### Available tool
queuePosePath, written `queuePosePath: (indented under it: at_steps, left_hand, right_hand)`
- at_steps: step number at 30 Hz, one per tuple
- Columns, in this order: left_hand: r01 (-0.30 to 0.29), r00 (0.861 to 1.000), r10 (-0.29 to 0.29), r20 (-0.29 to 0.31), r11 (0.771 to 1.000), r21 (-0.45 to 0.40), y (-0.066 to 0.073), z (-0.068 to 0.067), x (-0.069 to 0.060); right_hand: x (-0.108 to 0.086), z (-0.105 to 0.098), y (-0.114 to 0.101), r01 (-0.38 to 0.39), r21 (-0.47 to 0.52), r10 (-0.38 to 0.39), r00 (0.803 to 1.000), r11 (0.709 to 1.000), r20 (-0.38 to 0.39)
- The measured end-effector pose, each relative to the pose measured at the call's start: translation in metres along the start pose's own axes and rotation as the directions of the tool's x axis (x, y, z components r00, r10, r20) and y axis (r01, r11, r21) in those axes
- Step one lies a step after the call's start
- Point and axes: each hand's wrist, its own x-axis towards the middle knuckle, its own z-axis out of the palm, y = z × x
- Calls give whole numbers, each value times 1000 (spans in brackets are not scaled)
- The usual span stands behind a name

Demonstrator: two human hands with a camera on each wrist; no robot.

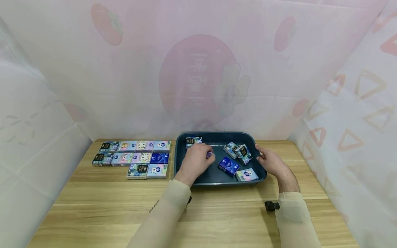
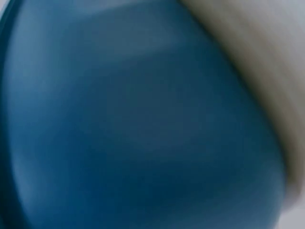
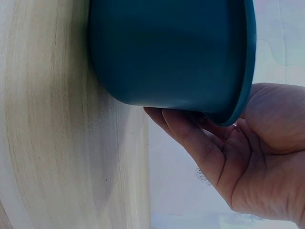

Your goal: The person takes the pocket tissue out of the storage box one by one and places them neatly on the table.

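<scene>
In the head view my left hand (image 1: 196, 162) is over the left part of the dark teal tray (image 1: 214, 182), its fingers pinching a small purple packet (image 1: 209, 154) that they mostly hide. Just behind that hand lies a dark floral packet (image 1: 194, 140). My right hand (image 1: 273, 163) grips the tray's right rim, and in the right wrist view the hand (image 3: 228, 148) has its fingers against the outer wall of the tray (image 3: 171, 57). Two floral packets (image 1: 243, 154), a dark blue packet (image 1: 228, 166) and a pastel packet (image 1: 247, 175) lie in the tray's right half.
Left of the tray, packets lie in three rows on the wooden table (image 1: 102, 203): a back row (image 1: 127, 146), a middle row (image 1: 122, 159) and a shorter front row (image 1: 156, 171). A printed cloth (image 1: 130, 69) stands behind the table. The left wrist view is mostly blurred blue.
</scene>
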Motion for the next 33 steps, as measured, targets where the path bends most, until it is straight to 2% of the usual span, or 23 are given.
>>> queuePosePath:
  at_steps: [5,13,19,24,33]
  left_hand:
    - [27,999,-26,-37,1000,11,-8,-18,-3]
    - [11,993,-7,-115,1000,29,-24,-41,-11]
    - [1,990,-1,-140,1000,1,-40,-55,-15]
    - [-1,986,4,-166,1000,20,-52,-65,-20]
    - [47,985,-40,-169,998,37,-75,-85,-32]
  right_hand:
    - [0,0,0,3,4,-3,1000,1000,0]
    - [0,0,0,-5,14,5,1000,1000,1]
    - [0,0,0,-3,13,3,1000,1000,-1]
    - [0,0,-1,-11,7,11,1000,1000,0]
    - [0,0,-1,-13,-1,13,1000,1000,3]
